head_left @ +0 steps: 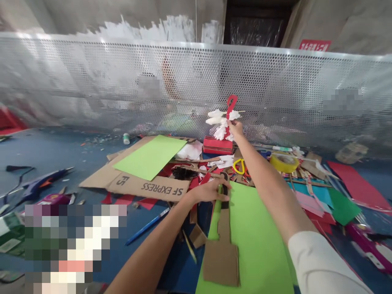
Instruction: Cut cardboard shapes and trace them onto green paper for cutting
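My left hand (208,191) is closed around the top of a brown cardboard cutout (222,255) and a green strip, over a light green paper sheet (251,245). My right hand (235,128) reaches far forward and pinches a small craft model of white fluffy pieces (218,120) with a red looped strip (230,104) on top. That model stands on a red box base (218,145) near the mesh fence.
An SF EXPRESS cardboard sheet (134,179) with green paper (150,156) lies left of centre. Yellow scissors (239,165), a tape roll (284,162), coloured paper scraps (333,200), a glue gun (43,181) and a blue pen (147,226) lie around. A perforated metal fence (92,81) closes off the back.
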Demonstrator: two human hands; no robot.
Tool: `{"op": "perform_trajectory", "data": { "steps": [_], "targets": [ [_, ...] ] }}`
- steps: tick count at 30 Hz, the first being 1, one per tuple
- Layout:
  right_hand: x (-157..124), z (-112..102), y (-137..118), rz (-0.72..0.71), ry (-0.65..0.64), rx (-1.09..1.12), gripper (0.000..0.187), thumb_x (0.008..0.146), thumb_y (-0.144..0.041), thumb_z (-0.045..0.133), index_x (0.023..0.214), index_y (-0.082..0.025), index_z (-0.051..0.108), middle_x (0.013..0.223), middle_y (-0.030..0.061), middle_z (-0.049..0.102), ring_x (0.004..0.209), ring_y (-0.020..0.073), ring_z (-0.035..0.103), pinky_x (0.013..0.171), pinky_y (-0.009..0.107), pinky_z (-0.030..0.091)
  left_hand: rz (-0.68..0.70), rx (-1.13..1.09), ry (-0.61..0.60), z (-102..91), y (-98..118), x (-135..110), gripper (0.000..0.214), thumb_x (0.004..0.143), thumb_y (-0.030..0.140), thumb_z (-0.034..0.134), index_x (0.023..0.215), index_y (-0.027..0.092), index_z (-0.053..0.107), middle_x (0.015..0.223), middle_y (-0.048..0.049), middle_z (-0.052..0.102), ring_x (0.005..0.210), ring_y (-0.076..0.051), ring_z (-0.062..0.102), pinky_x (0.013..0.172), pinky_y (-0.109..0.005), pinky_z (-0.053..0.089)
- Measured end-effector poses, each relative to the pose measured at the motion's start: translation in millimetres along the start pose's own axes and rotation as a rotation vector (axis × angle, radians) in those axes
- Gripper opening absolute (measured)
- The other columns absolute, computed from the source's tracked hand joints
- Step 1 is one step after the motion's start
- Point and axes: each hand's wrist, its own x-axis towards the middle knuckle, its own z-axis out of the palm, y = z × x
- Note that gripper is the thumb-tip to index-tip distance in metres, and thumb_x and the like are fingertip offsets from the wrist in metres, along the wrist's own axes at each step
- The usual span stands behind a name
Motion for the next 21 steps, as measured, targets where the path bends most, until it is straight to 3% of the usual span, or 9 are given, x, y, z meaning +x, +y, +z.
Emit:
{"op": "perform_trajectory", "data": {
  "steps": [3,7,10,12,14,16,18,19,21],
  "targets": [
    [-14.0,-5.0,3.0,0.015,0.082,-0.013,0.049,0.097,-0.041,0.046,0.125,-0.007,0.068,0.113,0.0168,0.076,0.1,0.0233,0.071,0.083,0.031,0.056,-0.022,0.029,-0.004,-0.1,-1.6,1.6,0.055,0.077,0.045,0.082,0.124,0.02,0.066,0.08,0.0033,0.051,0.063,-0.013,0.048,0.055,-0.025,0.038],
    [-35.1,-21.5,4.5,0.022,0.165,-0.033,0.056,0.095,-0.029,0.041,0.141,-0.003,0.06,0.135,0.0218,0.068,0.124,0.0251,0.065,0.098,0.035,0.054,0.014,0.04,-0.004,-0.3,-2.1,2.0,0.051,0.078,0.046,0.081,0.12,0.02,0.066,0.088,0.001,0.054,0.068,-0.013,0.05,0.055,-0.024,0.039],
    [-57.7,-38.8,4.5,0.008,0.146,0.005,0.06,0.092,-0.021,0.04,0.147,-0.004,0.057,0.142,0.0218,0.064,0.121,0.0231,0.068,0.097,0.034,0.055,0.03,0.031,0.003,1.0,-1.8,1.5,0.051,0.079,0.047,0.081,0.119,0.02,0.066,0.083,0.0028,0.052,0.064,-0.011,0.047,0.055,-0.023,0.039],
    [-78.6,-51.9,5.0,-0.005,0.027,0.051,0.062,0.092,-0.021,0.041,0.151,-0.008,0.055,0.144,0.0206,0.062,0.111,0.0221,0.072,0.089,0.033,0.058,0.003,-0.002,0.016,3.2,-1.7,1.7,0.054,0.079,0.048,0.081,0.121,0.02,0.065,0.076,0.0051,0.046,0.061,-0.011,0.045,0.054,-0.023,0.038],
    [-102.6,-66.2,5.8,-0.027,-0.197,0.053,0.058,0.092,-0.027,0.047,0.146,-0.011,0.061,0.137,0.0177,0.068,0.102,0.0225,0.074,0.082,0.033,0.059,-0.019,-0.057,0.048,6.3,-0.7,2.3,0.058,0.078,0.049,0.083,0.125,0.021,0.063,0.071,0.0078,0.039,0.056,-0.01,0.042,0.051,-0.023,0.037],
    [-126.3,-80.1,6.0,-0.053,-0.405,0.041,0.044,0.087,-0.035,0.063,0.122,-0.013,0.077,0.108,0.0127,0.078,0.088,0.0229,0.074,0.075,0.033,0.059,0.004,-0.111,0.091,9.7,1.8,2.7,0.062,0.076,0.048,0.085,0.128,0.022,0.063,0.069,0.0089,0.036,0.053,-0.009,0.039,0.049,-0.022,0.036],
    [-145.6,-91.3,4.7,-0.182,-0.785,-0.01,0.04,0.084,-0.041,0.071,0.11,-0.013,0.081,0.092,0.0091,0.079,0.083,0.0223,0.071,0.077,0.033,0.057,0.038,-0.19,0.112,12.8,6.2,2.3,0.065,0.075,0.046,0.086,0.129,0.021,0.062,0.072,0.0075,0.043,0.055,-0.008,0.041,0.05,-0.021,0.035],
    [-152.4,-95.4,3.4,-0.241,-0.895,-0.03,0.039,0.084,-0.044,0.072,0.106,-0.012,0.081,0.087,0.0079,0.079,0.083,0.0223,0.069,0.079,0.033,0.056,0.041,-0.243,0.113,14.1,8.8,1.8,0.067,0.074,0.046,0.087,0.13,0.021,0.061,0.076,0.0058,0.049,0.058,-0.009,0.045,0.051,-0.021,0.035],
    [-160.0,-100.5,-0.5,-0.309,-0.977,-0.055,0.04,0.086,-0.048,0.072,0.099,-0.012,0.082,0.081,0.0062,0.077,0.083,0.0218,0.067,0.081,0.033,0.054,0.028,-0.354,0.115,16.2,13.5,0.4,0.072,0.071,0.043,0.09,0.131,0.02,0.06,0.084,0.0024,0.058,0.065,-0.01,0.052,0.055,-0.02,0.037]
  ]
}}
